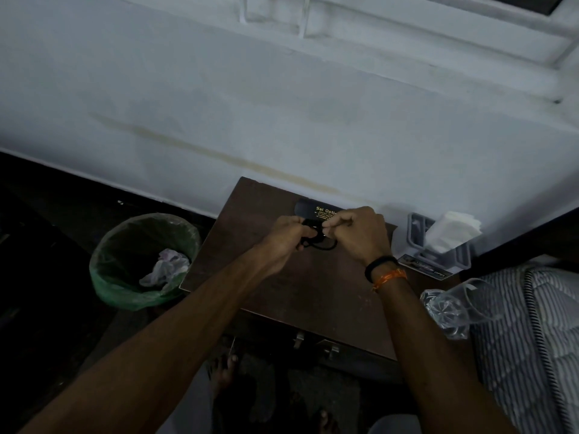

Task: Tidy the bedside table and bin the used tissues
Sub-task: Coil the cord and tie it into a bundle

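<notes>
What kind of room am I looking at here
Most likely a bedroom. A small dark wooden bedside table stands against the wall, a striped mattress sits right beside it, and a spectacle case lies on the table. A lined bin stands on the floor nearby.

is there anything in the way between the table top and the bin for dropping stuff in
Nothing visible blocks it. The bin stands open on the floor just left of the table, with crumpled tissue already inside. Both hands, left hand and right hand, are over the table gripping a dark cord.
</notes>
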The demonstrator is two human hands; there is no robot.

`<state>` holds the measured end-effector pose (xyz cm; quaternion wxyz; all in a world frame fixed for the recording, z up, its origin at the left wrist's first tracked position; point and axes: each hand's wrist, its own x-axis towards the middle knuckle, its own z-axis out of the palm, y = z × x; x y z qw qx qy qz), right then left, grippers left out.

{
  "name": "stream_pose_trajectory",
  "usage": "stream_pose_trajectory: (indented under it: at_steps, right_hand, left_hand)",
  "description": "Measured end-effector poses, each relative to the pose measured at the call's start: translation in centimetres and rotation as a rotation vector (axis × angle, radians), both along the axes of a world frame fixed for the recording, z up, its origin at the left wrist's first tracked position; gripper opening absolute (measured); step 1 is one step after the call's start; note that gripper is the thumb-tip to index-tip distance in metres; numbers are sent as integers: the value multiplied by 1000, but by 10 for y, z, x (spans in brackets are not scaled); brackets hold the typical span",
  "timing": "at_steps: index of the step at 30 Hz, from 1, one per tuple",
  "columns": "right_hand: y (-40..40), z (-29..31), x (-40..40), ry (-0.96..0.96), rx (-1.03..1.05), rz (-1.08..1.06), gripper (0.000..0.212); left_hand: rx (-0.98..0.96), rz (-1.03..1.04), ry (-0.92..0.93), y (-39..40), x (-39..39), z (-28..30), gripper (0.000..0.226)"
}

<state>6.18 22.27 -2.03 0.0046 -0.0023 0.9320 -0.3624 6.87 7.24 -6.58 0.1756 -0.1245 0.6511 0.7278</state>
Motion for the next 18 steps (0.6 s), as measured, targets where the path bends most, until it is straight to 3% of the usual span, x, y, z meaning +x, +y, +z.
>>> stream_pose_trajectory:
  at_steps: [4, 9, 15, 18]
  right_hand:
    - [6, 1, -7, -99, -28, -76, 9]
    - [3, -4, -4, -50, -40, -81, 17]
    - [12, -17, 2, -129, -399, -82, 28]
    - [20, -28, 9, -168, -478, -40, 39]
  left_hand:
    - [-106, -74, 121, -3, 1, -2, 16]
    - [-179, -117, 191, -1, -2, -4, 17]
    - [-51, -72, 171, -7, -2, -9, 20]
    - [54, -52, 148, -10, -4, -12, 17]
